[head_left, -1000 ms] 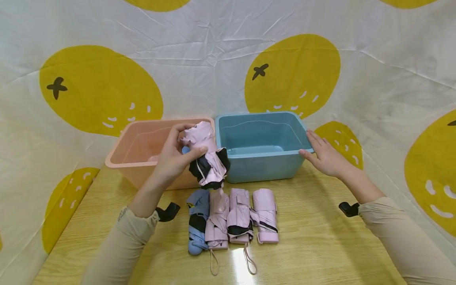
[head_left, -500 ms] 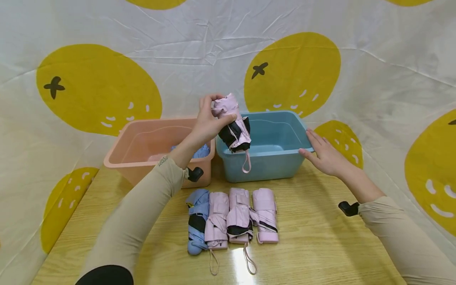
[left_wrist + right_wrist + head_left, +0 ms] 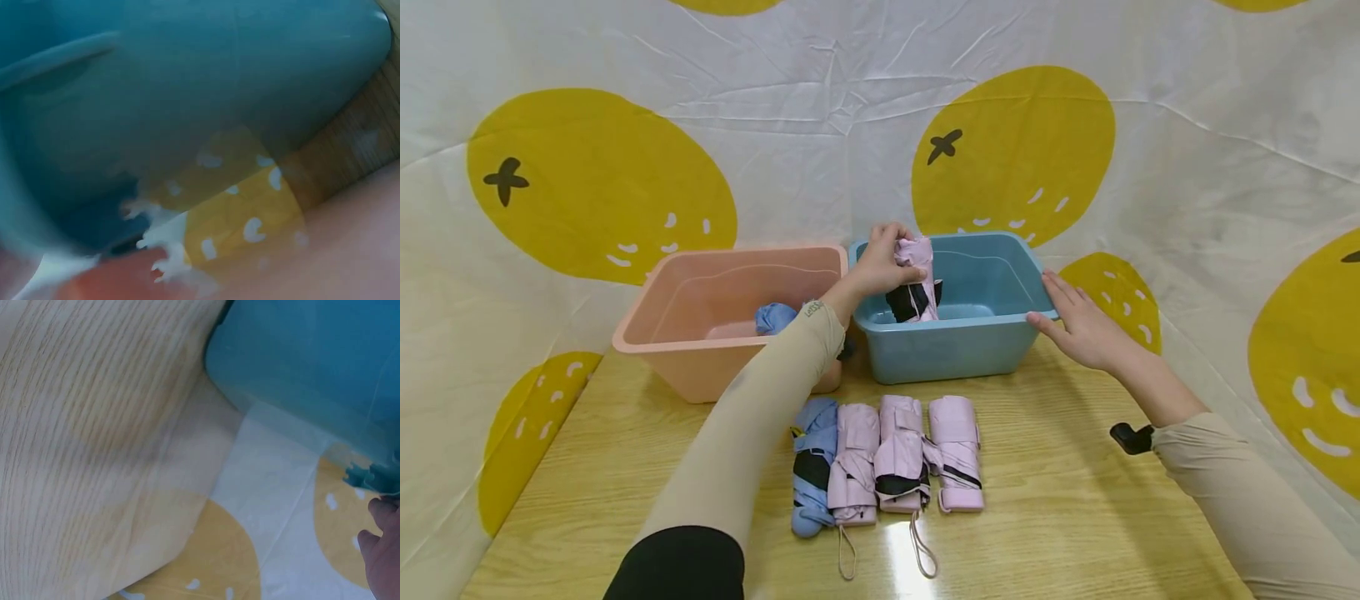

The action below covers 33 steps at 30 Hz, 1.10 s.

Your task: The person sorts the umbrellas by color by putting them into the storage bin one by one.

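My left hand grips a folded pink umbrella with black parts. The umbrella hangs at the left end of the blue bin, its lower end down behind the front rim. In the left wrist view the bin's wall fills much of the picture, and the umbrella is out of sight. My right hand rests on the bin's right end, fingers along the outer side and thumb at the front corner. The right wrist view catches only part of this hand beside the bin.
A pink-orange bin stands left of the blue one, with something blue and bundled inside. On the wooden table lie a folded blue umbrella and three pink ones, side by side. A patterned cloth hangs behind.
My left hand has carried the pink umbrella from the pink-orange bin, up and right, then lowered it into the blue bin's left end. The right hand has stayed on the rim.
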Available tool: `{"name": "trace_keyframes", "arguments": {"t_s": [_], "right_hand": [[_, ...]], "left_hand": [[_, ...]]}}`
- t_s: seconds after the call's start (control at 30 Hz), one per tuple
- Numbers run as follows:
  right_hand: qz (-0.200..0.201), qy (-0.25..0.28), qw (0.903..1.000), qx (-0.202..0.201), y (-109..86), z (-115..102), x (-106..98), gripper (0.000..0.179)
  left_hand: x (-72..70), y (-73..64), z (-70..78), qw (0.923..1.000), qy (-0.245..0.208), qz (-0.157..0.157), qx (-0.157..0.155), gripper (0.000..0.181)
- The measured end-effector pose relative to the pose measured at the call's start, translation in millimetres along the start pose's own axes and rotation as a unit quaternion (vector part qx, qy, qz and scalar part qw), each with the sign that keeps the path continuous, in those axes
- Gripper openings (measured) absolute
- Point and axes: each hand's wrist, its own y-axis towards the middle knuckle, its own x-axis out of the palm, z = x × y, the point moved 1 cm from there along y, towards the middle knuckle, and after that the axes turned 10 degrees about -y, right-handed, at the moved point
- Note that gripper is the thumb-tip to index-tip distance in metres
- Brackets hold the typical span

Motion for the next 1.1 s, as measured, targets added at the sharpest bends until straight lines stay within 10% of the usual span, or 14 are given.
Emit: {"name": "trace_keyframes", "arguments": {"t_s": [0.5,0.8,1.1], "right_hand": [[0.013,0.001,0.9999,-0.005,0.7,1.0,-0.7,0.087],[0.005,-0.004,1.0000,0.000,0.9,-0.2,-0.8,0.086],[0.001,-0.001,1.0000,-0.001,-1.0,1.1,-0.4,0.086]], "left_hand": [[31.1,14.1,-23.4,0.9792,0.119,-0.143,-0.081,0.053],[34.4,10.5,-27.0,0.9758,0.093,-0.153,-0.125,0.040],[36.0,10.4,-27.6,0.9553,0.123,-0.215,-0.162,0.058]]}}
